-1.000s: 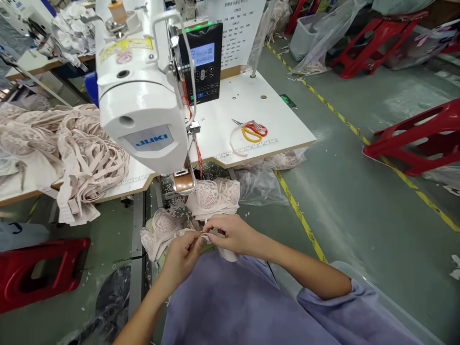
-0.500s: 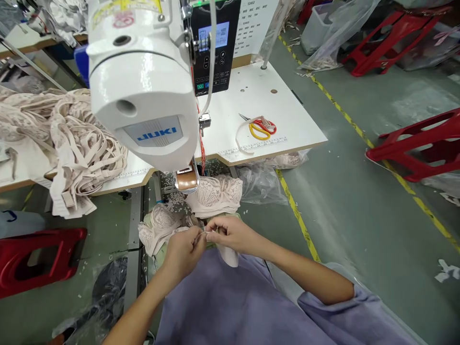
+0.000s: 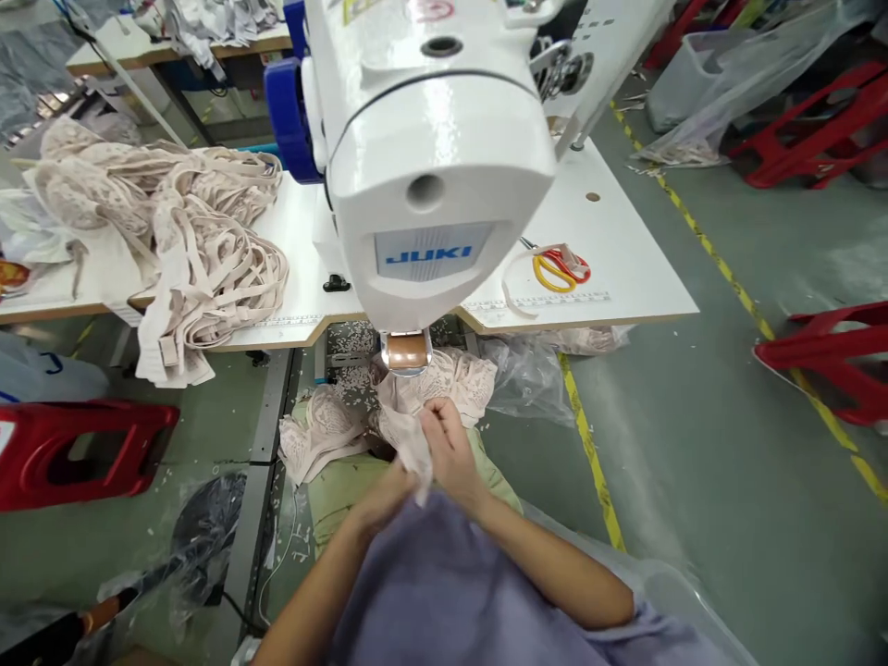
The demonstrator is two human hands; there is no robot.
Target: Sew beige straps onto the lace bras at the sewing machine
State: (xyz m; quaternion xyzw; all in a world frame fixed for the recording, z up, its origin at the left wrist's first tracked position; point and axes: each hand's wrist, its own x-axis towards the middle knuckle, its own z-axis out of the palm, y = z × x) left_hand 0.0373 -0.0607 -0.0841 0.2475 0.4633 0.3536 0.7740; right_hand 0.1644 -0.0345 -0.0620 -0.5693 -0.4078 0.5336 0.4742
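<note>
Over my lap, both hands work on a beige lace bra (image 3: 408, 433); its thin fabric hangs between them. My right hand (image 3: 450, 455) pinches the fabric with thumb and fingers at its right edge. Lower and to the left, my left hand (image 3: 388, 492) is closed on the bra's lower end, its fingers partly hidden and a little blurred. More beige lace, part of a bra cup (image 3: 466, 375), lies just beyond my right hand. Left of the hands, another lace bra cup (image 3: 326, 425) rests on a green cloth (image 3: 339, 486).
A white sewing machine head (image 3: 444, 203) overhangs the hands. Beige straps and lace (image 3: 215, 250) are heaped on the white table (image 3: 645, 268) at left. Scissors (image 3: 559, 268) with red and yellow handles lie at right. Red stools (image 3: 90, 449) stand on the floor.
The view has swung left, so the machine appears further right. My hands, close together before, now hold the bra's fabric spread between them, my left hand lower and nearer my body.
</note>
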